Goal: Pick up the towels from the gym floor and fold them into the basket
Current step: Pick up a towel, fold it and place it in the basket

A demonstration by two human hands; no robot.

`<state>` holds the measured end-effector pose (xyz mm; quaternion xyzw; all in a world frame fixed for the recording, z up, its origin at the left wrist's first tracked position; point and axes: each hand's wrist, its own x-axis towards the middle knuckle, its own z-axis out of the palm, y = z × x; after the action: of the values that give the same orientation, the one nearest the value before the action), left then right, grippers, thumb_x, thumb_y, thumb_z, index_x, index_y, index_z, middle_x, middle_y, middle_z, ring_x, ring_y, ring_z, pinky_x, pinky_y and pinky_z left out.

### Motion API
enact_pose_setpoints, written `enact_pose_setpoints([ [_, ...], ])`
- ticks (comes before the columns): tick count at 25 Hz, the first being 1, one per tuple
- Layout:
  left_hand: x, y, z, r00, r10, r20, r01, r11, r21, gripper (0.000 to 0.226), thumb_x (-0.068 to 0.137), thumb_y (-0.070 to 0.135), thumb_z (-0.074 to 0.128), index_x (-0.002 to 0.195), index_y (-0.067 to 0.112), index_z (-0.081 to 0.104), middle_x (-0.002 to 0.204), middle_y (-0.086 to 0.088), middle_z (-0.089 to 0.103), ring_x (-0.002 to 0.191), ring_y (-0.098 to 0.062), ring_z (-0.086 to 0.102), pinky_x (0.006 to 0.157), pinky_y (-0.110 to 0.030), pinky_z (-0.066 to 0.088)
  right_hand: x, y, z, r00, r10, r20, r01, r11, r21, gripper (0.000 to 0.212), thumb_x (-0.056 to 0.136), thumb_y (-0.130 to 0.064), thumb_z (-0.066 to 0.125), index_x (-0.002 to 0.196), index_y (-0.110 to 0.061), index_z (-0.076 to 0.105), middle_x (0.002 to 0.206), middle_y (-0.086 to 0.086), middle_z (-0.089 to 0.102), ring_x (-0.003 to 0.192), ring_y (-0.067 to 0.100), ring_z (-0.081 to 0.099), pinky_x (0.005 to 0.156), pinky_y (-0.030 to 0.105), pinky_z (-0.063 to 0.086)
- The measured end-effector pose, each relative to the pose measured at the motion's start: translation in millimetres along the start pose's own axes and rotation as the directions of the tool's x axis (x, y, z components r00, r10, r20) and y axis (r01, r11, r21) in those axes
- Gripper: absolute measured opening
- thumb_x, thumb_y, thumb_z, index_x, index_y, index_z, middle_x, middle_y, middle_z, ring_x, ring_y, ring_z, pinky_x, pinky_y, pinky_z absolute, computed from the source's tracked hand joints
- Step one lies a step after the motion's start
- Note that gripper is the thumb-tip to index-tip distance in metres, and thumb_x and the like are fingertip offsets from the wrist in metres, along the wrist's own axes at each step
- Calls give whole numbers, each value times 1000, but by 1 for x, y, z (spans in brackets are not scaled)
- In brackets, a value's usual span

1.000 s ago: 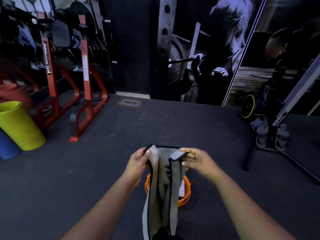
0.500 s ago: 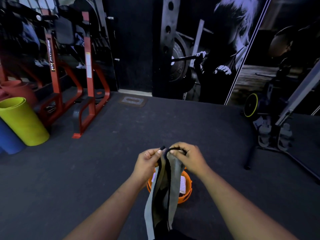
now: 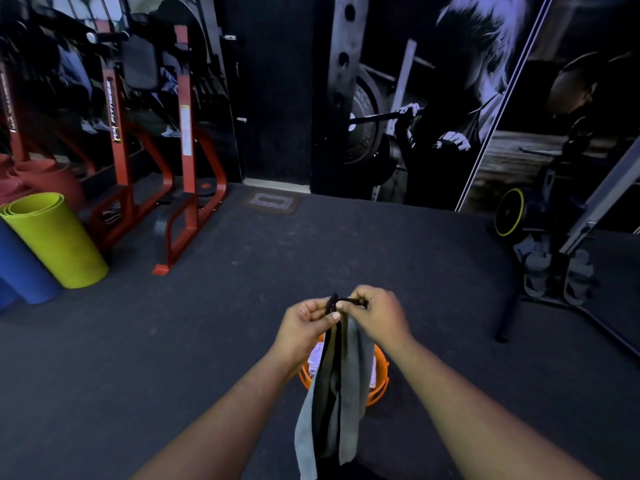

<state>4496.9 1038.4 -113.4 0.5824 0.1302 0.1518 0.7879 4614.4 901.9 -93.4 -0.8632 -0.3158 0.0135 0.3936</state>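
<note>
Your left hand [image 3: 304,322] and right hand [image 3: 375,315] both pinch the towel's [image 3: 334,386] top edge, fingers touching. Its long axis hangs straight down, directly over the orange basket [image 3: 379,375] on the floor.

— How is the light where you stand?

— Dim, with a cold bluish cast. My forearms and both my hands, left hand [image 3: 304,328] and right hand [image 3: 375,317], are lit evenly from above; I cannot see the lamp itself.

— Any glare?

— Only soft sheen on the red rack [image 3: 187,140] and pale highlights on the wall mural [image 3: 460,81]. The upper left corner sinks into near black.

— Sharpness?

— Fair in the middle; the grey towel [image 3: 332,382] reads clearly. The edges bow outward from the wide lens, and the floor [image 3: 173,341] looks grainy.
</note>
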Motion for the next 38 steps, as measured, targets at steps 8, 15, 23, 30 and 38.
enact_pose_setpoints([
  [8, 7, 5, -9, 998, 45, -36, -31, 949, 314, 16, 95, -2, 67, 110, -1, 72, 103, -15, 78, 93, -18, 74, 84, -27, 58, 5, 2, -13, 982, -135, 135, 153, 979, -131, 35, 77, -70, 63, 69, -36, 56, 75, -14, 64, 88, 12, 56, 82, 39, 45],
  [15, 17, 29, -21, 971, 216, -106, -142, 868, 476, 15, 103, 10, 57, 101, 20, 67, 94, 9, 70, 87, -1, 64, 86, -26, 49, -8, 29, -30, 885, -270, 380, 409, 841, -355, 49, 85, -77, 45, 71, -30, 50, 98, -12, 45, 105, 15, 42, 88, 36, 32],
  [23, 53, 53, -70, 913, 170, -371, -18, 925, 379, 12, 102, 11, 56, 98, 15, 67, 98, -7, 72, 96, -27, 67, 92, -45, 52, -1, 42, -85, 979, 31, 200, 138, 621, -771, 52, 89, -72, 53, 119, -33, 70, 120, -4, 51, 127, 22, 41, 103, 44, 33],
  [30, 76, 82, -36, 880, 16, -475, 12, 998, 56, 20, 105, 11, 50, 95, 19, 66, 98, -5, 70, 98, -27, 67, 88, -40, 52, 15, 20, -107, 977, 136, -165, -144, 989, -36, 28, 85, -22, 77, 80, -25, 50, 73, -5, 54, 70, 18, 55, 62, 35, 40],
  [38, 76, 136, 14, 976, 48, 213, -217, 315, 924, 87, 82, 57, 79, 152, 26, 37, 132, 6, 53, 124, -16, 53, 102, -39, 46, 31, -9, -143, 944, 182, -276, -25, 873, 487, 30, 95, -6, 64, 113, -28, 52, 88, -3, 57, 70, 6, 50, 63, 21, 44],
])
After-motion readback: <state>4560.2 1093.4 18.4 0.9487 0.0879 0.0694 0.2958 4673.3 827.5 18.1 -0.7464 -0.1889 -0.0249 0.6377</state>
